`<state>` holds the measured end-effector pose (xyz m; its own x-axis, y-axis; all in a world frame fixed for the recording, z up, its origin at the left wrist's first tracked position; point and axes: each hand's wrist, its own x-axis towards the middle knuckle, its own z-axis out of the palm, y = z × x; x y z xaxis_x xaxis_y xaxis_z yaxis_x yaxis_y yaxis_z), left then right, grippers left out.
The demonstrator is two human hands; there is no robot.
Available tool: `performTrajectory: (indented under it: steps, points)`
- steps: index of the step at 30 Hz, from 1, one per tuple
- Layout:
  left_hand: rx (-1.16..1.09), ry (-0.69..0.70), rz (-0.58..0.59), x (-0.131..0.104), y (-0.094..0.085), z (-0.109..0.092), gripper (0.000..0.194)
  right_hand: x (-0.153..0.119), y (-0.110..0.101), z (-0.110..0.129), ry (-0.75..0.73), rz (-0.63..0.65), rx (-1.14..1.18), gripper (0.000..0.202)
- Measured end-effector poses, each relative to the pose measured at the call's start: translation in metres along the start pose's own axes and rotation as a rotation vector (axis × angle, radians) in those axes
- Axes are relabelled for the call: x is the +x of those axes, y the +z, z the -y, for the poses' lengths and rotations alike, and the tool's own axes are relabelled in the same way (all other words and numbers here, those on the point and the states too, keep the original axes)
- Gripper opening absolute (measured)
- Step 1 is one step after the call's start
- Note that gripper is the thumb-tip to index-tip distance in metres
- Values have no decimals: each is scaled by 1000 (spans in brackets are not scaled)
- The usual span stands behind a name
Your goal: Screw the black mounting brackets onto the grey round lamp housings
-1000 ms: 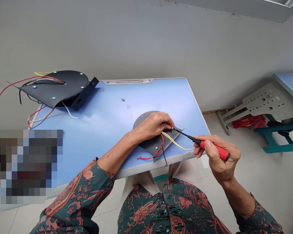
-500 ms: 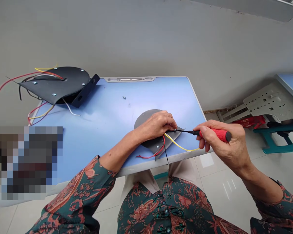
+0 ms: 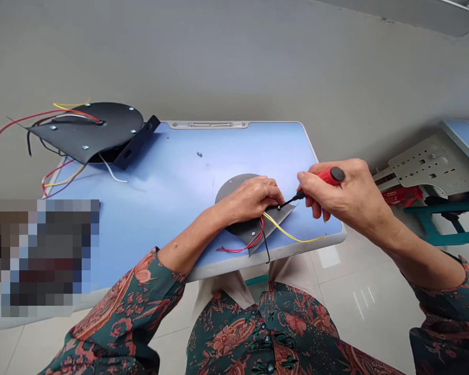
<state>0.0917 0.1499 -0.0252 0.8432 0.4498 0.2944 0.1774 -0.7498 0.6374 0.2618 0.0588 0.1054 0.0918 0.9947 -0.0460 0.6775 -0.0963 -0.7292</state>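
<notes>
A dark grey teardrop-shaped plate (image 3: 234, 188) lies near the front right of the blue table, with red, black and yellow wires (image 3: 283, 230) coming out of it. My left hand (image 3: 252, 198) rests on the plate, its fingers pressed together by a screw (image 3: 279, 207); what they pinch, if anything, is hidden. My right hand (image 3: 336, 192) is closed round the red and black handle of a screwdriver (image 3: 326, 178). The screwdriver's shaft slants down to the left, its tip at the screw. Another screw (image 3: 253, 234) sits nearer the plate's front edge.
At the table's (image 3: 156, 208) back left stands a dark metal assembly (image 3: 113, 122) with loose wires. Small screws (image 3: 199, 153) lie behind the plate. A blurred-out dark object (image 3: 47, 255) is at the front left. A teal stool (image 3: 433, 237) stands on the floor at the right.
My right hand has moved up and slightly left, tilting the screwdriver from nearly flat to a steeper slant. My left hand has stayed on the plate.
</notes>
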Motion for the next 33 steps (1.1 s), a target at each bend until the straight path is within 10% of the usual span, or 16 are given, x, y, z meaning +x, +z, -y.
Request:
performTrajectory:
  steps: [14,21,33]
  points:
    - [-154,3,-89,-1,-2,-8,14,14,18,-1,-259,-162,-226,51]
    - [-48,100,-319,0,10,-12,21,18,26,-4,-289,-217,-341,54]
    - [-55,67,-247,0,7,-13,18,12,-9,-14,-714,-111,-173,26]
